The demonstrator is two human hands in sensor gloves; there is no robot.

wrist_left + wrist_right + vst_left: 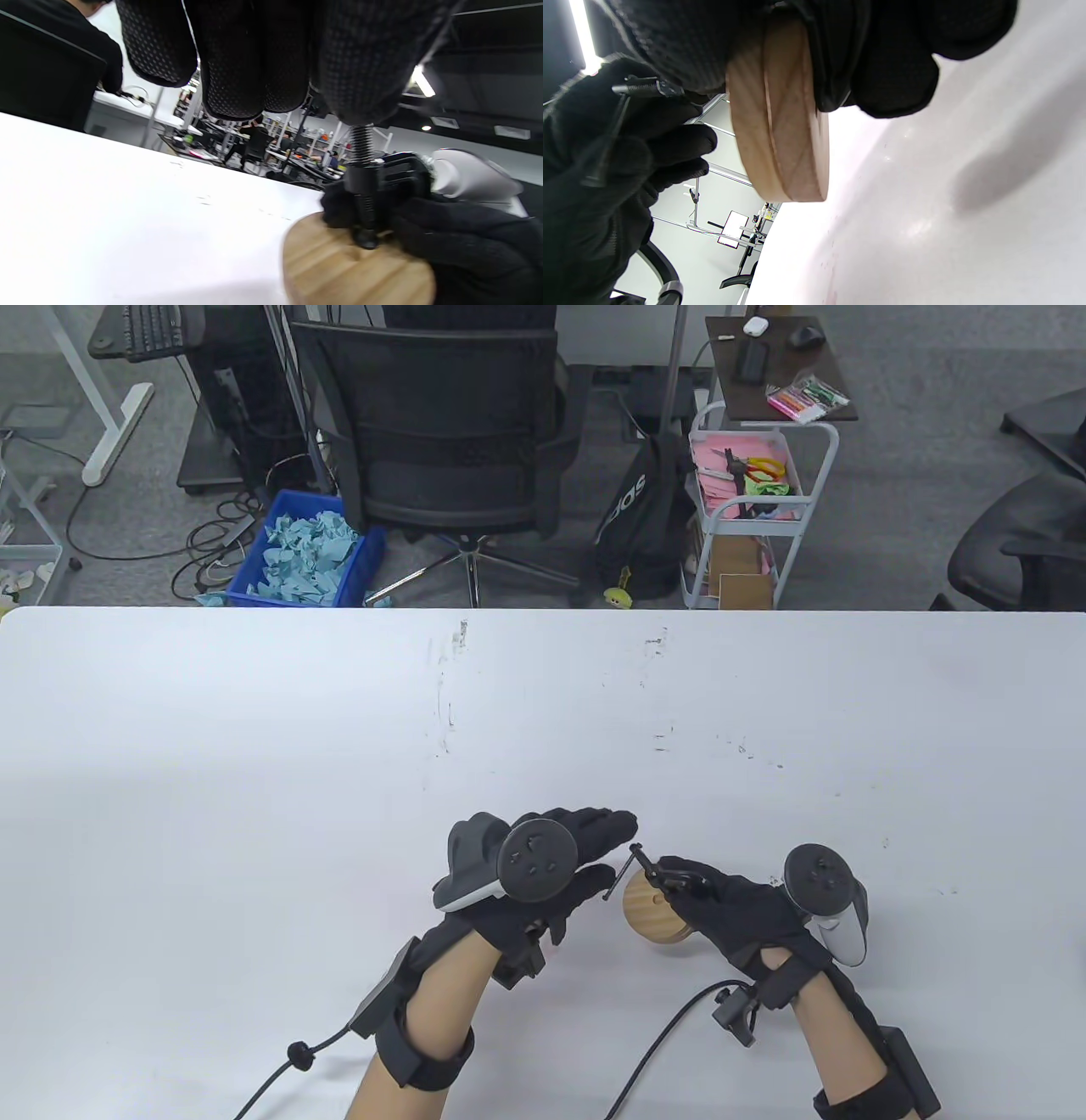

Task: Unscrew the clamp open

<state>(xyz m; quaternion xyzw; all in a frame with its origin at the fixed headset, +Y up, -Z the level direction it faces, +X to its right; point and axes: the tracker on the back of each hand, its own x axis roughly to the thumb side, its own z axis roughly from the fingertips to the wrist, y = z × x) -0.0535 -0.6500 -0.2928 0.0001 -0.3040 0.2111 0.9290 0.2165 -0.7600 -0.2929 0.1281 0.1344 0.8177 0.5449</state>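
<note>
Clamp (660, 881) on wooden disc (652, 912), lower centre of frame; right hand (730, 912) grips both; left hand (551, 869) fingers pinch the screw handle (620, 874).

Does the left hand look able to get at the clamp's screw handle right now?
Probably yes: the left hand sits right beside the handle bar, nothing between them, while the right hand steadies the clamp on the wooden disc.

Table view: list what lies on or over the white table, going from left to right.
Left hand in black sensor glove → thin black metal crossbar handle of the clamp screw → round light wooden block → right hand in black sensor glove, holding the block and black clamp.
</note>
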